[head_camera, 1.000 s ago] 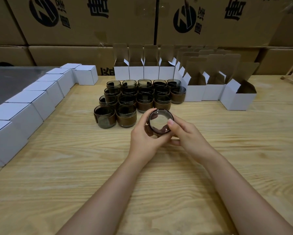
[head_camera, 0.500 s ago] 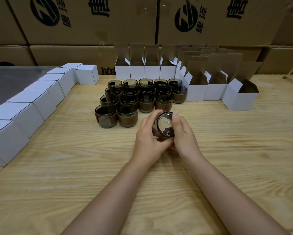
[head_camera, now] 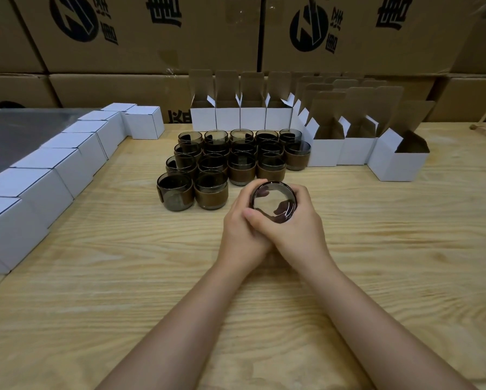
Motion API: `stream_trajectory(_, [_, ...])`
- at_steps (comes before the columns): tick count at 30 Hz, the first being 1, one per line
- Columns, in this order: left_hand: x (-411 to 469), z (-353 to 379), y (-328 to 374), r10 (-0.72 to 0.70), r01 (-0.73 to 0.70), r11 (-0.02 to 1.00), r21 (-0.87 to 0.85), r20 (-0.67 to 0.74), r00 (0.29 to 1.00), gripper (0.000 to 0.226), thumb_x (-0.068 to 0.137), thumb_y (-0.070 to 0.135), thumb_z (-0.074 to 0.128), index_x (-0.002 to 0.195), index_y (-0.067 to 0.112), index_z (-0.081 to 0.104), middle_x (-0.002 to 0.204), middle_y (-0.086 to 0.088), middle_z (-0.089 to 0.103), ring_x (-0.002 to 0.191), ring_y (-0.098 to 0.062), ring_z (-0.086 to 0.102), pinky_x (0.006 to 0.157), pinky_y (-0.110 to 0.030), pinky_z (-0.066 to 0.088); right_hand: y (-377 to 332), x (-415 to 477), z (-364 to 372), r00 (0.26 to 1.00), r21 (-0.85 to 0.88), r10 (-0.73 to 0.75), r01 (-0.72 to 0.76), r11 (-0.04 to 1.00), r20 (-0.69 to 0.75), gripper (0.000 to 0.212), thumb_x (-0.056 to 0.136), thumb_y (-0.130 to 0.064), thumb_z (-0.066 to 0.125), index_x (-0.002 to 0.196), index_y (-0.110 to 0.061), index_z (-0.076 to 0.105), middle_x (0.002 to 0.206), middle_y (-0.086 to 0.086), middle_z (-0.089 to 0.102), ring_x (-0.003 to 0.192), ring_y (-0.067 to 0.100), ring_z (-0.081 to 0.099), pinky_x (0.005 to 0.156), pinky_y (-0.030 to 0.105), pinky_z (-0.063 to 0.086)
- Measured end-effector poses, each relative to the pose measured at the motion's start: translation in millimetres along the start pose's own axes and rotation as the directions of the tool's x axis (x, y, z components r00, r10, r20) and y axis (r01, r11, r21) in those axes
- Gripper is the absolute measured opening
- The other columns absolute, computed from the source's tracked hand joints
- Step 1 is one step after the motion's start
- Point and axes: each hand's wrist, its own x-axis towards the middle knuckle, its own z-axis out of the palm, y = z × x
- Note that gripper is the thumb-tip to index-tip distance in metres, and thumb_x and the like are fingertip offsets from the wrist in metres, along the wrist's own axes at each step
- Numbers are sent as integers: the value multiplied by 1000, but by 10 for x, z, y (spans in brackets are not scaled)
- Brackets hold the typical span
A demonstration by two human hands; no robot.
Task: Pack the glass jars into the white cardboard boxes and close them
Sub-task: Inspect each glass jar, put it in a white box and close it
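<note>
Printed brown shipping cartons [head_camera: 140, 35] are stacked as a wall across the back. In front lies a pale wooden table [head_camera: 390, 249], with a grey metal surface [head_camera: 16, 130] beyond its left edge.

About eight closed white boxes [head_camera: 33, 190] line the left side in a row that turns at the far end. Of the open white boxes [head_camera: 326, 152], four stand in a row at the back and three nearer on the right. More stand behind those; their number cannot be told.

Sixteen smoky glass jars [head_camera: 210, 190] with brown bands stand bunched mid-table, by my count.

A seventeenth, the held jar [head_camera: 272, 204], sits just in front of the bunch, its round end tipped toward the camera. The left hand [head_camera: 241, 229] and right hand [head_camera: 300, 235] both wrap it, fingers curled tight round its sides, the hands overlapping on the near side.
</note>
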Motion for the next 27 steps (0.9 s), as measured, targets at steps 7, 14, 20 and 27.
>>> stream_trajectory(7, [1,-14,23,-33,40,996,-79,85,996,72,69,26,76,124,55,40,119,18,60,110,-4,59,94,-29,52,-8,3,-65,993,-77,-116,116,990,-2,82,57,-47,82,128,-26,46,120,-8,58,111,8,55,94,23,46])
stream_trajectory(14, [109,-68,-26,-366,393,848,-357,142,920,58,90,-13,45,136,23,48,107,-7,70,81,-10,71,66,-22,56,89,101,-202,957,-244,-282,259,934,-65,93,61,-34,87,138,-21,37,127,-10,46,112,-3,41,89,0,31])
stream_trajectory(20, [151,-142,-13,-383,572,581,-579,426,819,65,88,57,41,129,10,56,110,-15,69,93,-21,69,76,-32,58,181,108,-162,819,-379,-556,564,734,141,81,65,-17,86,135,-19,45,126,10,51,111,26,50,96,21,35])
stream_trajectory(27, [144,-129,-43,-314,512,584,-630,407,858,61,84,48,56,128,7,56,121,-18,63,104,-25,64,86,-37,54,221,92,-110,858,-282,-493,513,811,144,86,70,-22,82,134,-45,30,128,9,40,117,23,43,95,18,33])
